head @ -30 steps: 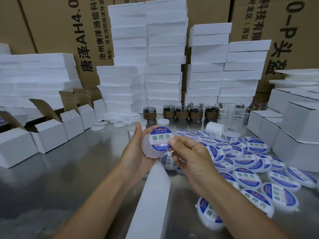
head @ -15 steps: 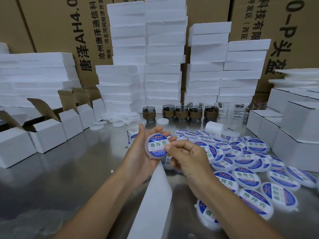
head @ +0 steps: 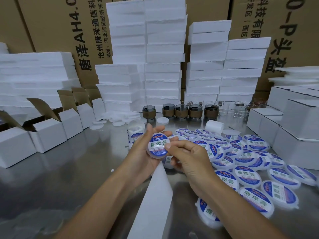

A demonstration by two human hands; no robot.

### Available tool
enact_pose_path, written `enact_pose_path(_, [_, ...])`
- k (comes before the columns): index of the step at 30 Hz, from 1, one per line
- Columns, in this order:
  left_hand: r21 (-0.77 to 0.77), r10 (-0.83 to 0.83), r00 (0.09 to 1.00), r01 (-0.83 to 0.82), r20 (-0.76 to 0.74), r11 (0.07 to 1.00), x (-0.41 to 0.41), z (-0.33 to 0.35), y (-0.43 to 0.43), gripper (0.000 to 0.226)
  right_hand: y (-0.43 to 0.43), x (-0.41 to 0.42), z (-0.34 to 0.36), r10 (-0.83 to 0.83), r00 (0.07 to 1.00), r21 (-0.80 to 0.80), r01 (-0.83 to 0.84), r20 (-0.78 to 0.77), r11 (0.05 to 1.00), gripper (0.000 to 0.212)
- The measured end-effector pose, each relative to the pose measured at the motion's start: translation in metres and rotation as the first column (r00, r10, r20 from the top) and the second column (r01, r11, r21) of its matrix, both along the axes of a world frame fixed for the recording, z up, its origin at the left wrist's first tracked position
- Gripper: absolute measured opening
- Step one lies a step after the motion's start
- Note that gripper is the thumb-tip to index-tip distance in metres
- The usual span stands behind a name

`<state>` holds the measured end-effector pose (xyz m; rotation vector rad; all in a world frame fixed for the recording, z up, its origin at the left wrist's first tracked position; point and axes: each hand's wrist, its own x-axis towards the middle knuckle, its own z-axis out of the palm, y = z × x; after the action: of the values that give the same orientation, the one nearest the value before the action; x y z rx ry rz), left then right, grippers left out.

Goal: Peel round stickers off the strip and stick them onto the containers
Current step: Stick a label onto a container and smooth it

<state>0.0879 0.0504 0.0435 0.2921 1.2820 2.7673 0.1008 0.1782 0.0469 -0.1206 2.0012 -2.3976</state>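
Head: container amid left hand's fingers.

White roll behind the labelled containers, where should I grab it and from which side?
Grip the white roll across its curved sides, coming from above. It stands upright on end, and labelled containers crowd its near side, so a top approach probably stays clear.

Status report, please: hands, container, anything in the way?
Left hand holds container, sticker on. Right hand presses sticker's right edge. Backing strip lies below hands, not blocking.
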Motion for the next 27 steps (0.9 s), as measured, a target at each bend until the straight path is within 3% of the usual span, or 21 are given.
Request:
enact_pose_path(4, [-0.062,0.014,0.997,-0.019,-0.079,0.998,0.0021,-0.0004,0.0007,0.031,0.0005,-0.0003,-0.0016,0.016,1.0,-0.011,-0.016,-0.004,1.0,0.004])
enact_pose_path(21, [-0.131,0.026,0.995,-0.039,-0.098,0.991,-0.0017,-0.0056,-0.001,0.032,-0.0008,-0.0017,-0.0054,-0.039,0.999,0.036,0.039,-0.001,0.999,0.005])
enact_pose_path(24, [-0.146,0.03,0.993,-0.046,-0.112,0.988,-0.0013,-0.0066,-0.0003,0.031,-0.0025,-0.0006,-0.0065,-0.078,0.996,0.065,0.08,-0.037,0.995,0.007])
enact_pose_path(27, [-0.17,0.029,0.99,-0.053,-0.139,0.984,0.0004,-0.0076,0.003,0.025,-0.0052,0.0007,-0.0099,-0.144,0.975,0.166,0.172,-0.166,0.971,0.009])
